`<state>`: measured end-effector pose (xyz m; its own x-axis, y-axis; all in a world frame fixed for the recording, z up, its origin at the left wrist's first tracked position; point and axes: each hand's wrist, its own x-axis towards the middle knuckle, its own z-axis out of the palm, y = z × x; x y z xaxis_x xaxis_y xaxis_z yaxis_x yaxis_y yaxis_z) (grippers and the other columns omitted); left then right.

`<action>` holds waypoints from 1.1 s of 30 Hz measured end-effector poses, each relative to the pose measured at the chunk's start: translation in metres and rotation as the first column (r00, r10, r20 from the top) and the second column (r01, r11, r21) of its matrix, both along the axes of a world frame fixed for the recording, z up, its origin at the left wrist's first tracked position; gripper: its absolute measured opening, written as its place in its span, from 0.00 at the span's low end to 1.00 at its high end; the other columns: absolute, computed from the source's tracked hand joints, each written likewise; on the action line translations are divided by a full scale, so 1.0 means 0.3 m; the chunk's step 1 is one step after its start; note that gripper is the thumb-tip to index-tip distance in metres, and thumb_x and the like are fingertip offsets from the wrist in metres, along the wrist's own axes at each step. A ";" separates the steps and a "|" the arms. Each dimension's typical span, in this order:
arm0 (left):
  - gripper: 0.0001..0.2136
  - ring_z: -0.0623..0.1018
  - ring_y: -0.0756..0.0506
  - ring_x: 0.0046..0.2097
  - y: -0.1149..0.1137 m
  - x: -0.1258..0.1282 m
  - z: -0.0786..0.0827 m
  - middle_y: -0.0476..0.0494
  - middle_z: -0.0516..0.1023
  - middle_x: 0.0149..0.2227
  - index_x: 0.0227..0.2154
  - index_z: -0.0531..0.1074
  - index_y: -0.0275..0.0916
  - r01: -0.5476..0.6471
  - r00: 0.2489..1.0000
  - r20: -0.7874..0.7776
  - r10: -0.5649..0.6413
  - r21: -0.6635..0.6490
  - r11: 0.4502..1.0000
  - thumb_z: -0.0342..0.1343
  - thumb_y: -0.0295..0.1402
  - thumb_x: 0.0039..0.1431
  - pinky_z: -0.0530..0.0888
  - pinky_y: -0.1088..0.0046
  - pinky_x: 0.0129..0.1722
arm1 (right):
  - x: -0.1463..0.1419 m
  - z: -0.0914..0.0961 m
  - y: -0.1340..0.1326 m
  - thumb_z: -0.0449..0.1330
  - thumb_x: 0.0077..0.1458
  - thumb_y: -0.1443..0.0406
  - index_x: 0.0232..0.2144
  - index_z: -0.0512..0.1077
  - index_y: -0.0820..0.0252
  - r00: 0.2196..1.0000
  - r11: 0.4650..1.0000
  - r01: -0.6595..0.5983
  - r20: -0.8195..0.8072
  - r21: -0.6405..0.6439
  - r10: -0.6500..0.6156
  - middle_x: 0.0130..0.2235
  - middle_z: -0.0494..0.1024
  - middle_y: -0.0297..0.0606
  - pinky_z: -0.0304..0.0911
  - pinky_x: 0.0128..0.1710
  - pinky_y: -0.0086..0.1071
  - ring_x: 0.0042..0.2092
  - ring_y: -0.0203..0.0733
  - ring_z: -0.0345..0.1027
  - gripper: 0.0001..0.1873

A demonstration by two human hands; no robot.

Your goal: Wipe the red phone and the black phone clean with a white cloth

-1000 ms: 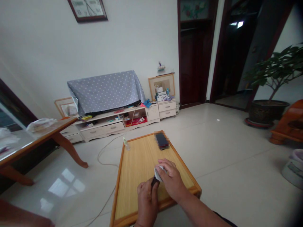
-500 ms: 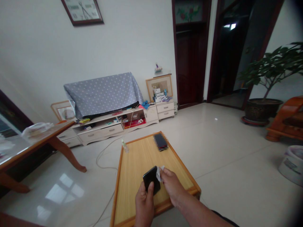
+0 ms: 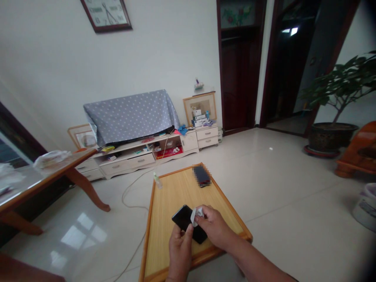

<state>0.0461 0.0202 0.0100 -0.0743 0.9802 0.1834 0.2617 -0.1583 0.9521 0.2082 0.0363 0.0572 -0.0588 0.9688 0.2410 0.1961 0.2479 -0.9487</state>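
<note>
A black smartphone [image 3: 182,216] is held tilted above the near part of the small wooden table [image 3: 167,199]. My left hand [image 3: 180,246] grips it by its lower left edge, thumb along the side. My right hand [image 3: 212,225] pinches a crumpled white tissue [image 3: 197,214], which lies against the phone's face and hides part of it. Farther back on the table are a dark, pixelated flat object [image 3: 201,175] near the right edge and a small clear spray bottle [image 3: 158,180] at the left corner.
A cable [image 3: 132,199] runs over the tiled floor left of the table. A wooden table [image 3: 70,166] with plastic bags stands at left. A low white cabinet [image 3: 126,166] lines the wall. At right are a potted plant [image 3: 331,137] and a bucket [image 3: 366,209].
The phone has turned, its top leaning further left. My right hand has brought the tissue from the phone's right edge onto its face. The whole view has shifted slightly.
</note>
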 end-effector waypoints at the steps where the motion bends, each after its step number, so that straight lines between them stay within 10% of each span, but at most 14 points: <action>1: 0.26 0.79 0.45 0.38 -0.001 0.002 0.000 0.42 0.80 0.38 0.49 0.72 0.35 -0.035 0.999 -0.019 0.035 -0.012 0.999 0.58 0.53 0.57 0.75 0.69 0.38 | 0.007 0.012 -0.004 0.58 0.58 0.62 0.34 0.76 0.58 0.999 1.000 -0.001 0.042 0.020 0.000 0.36 0.76 0.36 0.61 0.40 0.31 0.39 0.41 0.68 0.08; 9: 0.37 0.71 0.35 0.59 0.007 -0.017 -0.021 0.32 0.70 0.58 0.61 0.60 0.38 -0.145 0.943 -0.236 0.233 0.339 0.929 0.65 0.45 0.51 0.69 0.49 0.58 | 0.042 0.069 -0.027 0.56 0.59 0.68 0.32 0.74 0.55 0.919 0.971 -0.129 0.392 0.200 0.042 0.35 0.75 0.37 0.59 0.41 0.34 0.42 0.44 0.64 0.07; 16: 0.21 0.78 0.41 0.48 -0.004 -0.037 0.009 0.38 0.79 0.48 0.52 0.71 0.40 0.009 0.962 -0.272 0.036 0.163 0.987 0.57 0.46 0.60 0.75 0.60 0.49 | 0.060 0.060 -0.022 0.54 0.62 0.65 0.34 0.74 0.56 0.837 0.938 -0.243 0.543 0.248 0.073 0.35 0.76 0.38 0.56 0.43 0.37 0.43 0.45 0.63 0.09; 20: 0.15 0.78 0.45 0.41 -0.011 -0.028 0.032 0.44 0.80 0.38 0.42 0.74 0.40 0.139 0.973 -0.195 -0.123 0.072 0.988 0.51 0.46 0.64 0.75 0.68 0.42 | 0.075 0.043 0.004 0.55 0.62 0.61 0.29 0.73 0.56 0.863 0.949 -0.160 0.506 0.272 0.000 0.32 0.75 0.36 0.56 0.42 0.35 0.41 0.44 0.64 0.12; 27: 0.13 0.78 0.42 0.40 -0.019 -0.031 0.009 0.44 0.81 0.37 0.39 0.77 0.44 -0.057 0.887 -0.420 0.193 0.314 0.948 0.55 0.46 0.62 0.72 0.63 0.43 | 0.124 -0.047 0.092 0.54 0.61 0.60 0.32 0.74 0.56 0.879 0.917 0.351 0.269 0.189 -0.392 0.36 0.76 0.38 0.61 0.40 0.35 0.39 0.43 0.68 0.11; 33: 0.13 0.78 0.43 0.37 -0.030 -0.017 0.032 0.44 0.82 0.37 0.41 0.77 0.44 -0.025 0.847 -0.488 0.212 0.360 0.933 0.52 0.44 0.64 0.69 0.63 0.42 | 0.000 -0.032 0.014 0.54 0.59 0.64 0.35 0.76 0.56 0.967 0.968 0.198 0.132 0.155 -0.219 0.37 0.77 0.39 0.64 0.43 0.34 0.41 0.43 0.71 0.10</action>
<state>0.0410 0.0113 0.0195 0.0097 0.8447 0.5351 0.7314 -0.3709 0.5722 0.2082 0.0406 0.0475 0.0963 0.9206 0.3783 0.3919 0.3143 -0.8646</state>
